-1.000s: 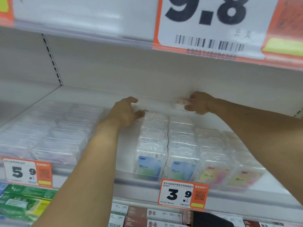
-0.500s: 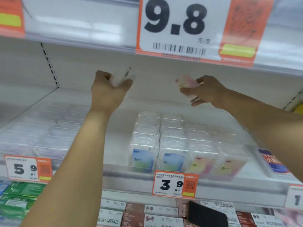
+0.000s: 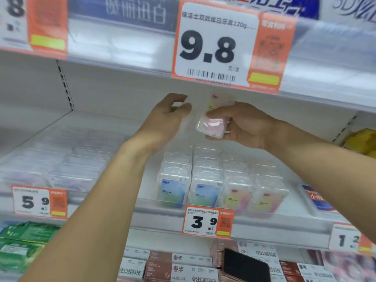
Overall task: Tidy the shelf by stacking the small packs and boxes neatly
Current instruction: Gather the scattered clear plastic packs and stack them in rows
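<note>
The small clear plastic pack with a pink and white inside (image 3: 211, 126) is held in the air above the shelf, in front of the white back wall. In the head view, the right hand (image 3: 244, 127) grips this pack from its right side, the thumb across the top and the fingers curled under it. A second clear pack with a pale yellow-pink label (image 3: 218, 101) stands just above and behind the first one, touching the same hand; I cannot tell if the two are pressed together. The left hand (image 3: 166, 117) is just beside the packs on their left, with its fingers loosely curled, and it seems to hold nothing, though blur makes this uncertain.

Below both hands, rows of clear upright packs with blue and pink labels (image 3: 219, 188) stand on the white shelf (image 3: 142, 208), behind the orange 3.9 price tag (image 3: 208, 221).

The risk, I think, is that the smooth plastic slips while two packs are in one hand. A falling pack could knock over the upright rows below.
</note>
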